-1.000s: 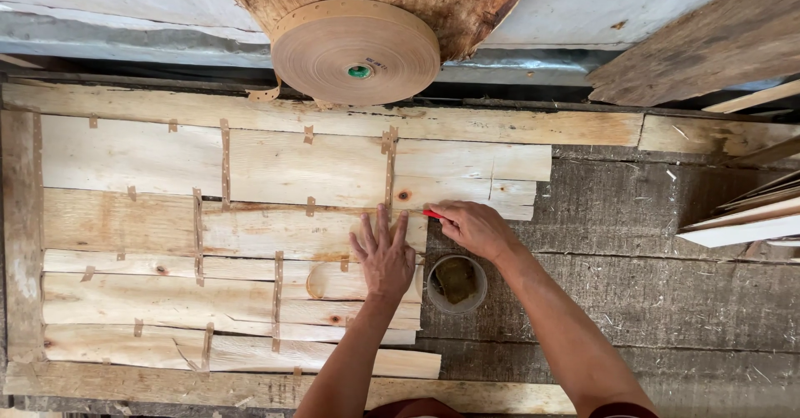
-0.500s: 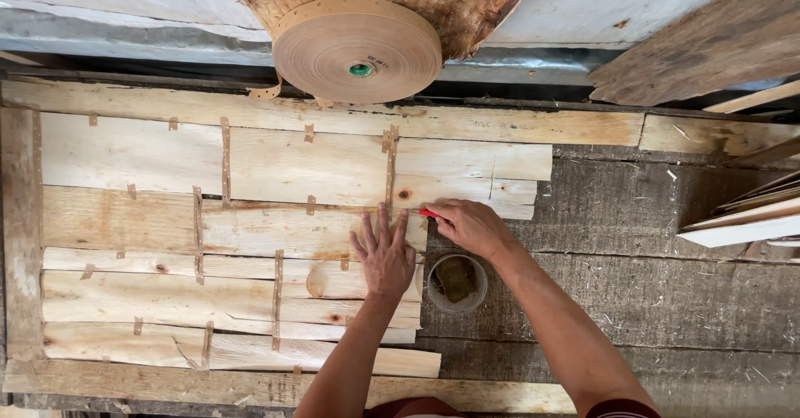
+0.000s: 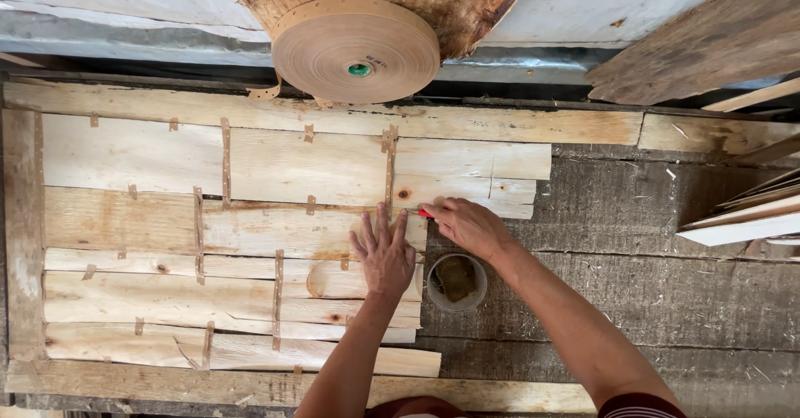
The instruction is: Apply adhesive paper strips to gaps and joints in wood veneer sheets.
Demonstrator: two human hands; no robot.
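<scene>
The left hand [image 3: 385, 254] lies flat, fingers spread, on the veneer sheets [image 3: 250, 243]. The right hand [image 3: 467, 225] pinches a small red tool [image 3: 425, 214], and the round cup [image 3: 457, 282] sits just below its fingers.

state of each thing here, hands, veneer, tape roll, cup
left hand: flat, fingers spread, pressing the veneer
right hand: closed on a small red tool
veneer sheets: laid flat, joined by tape strips
tape roll: mounted, loose end hanging
cup: upright, open, sponge inside

Bright even daylight, soft shadows, sharp focus
</scene>
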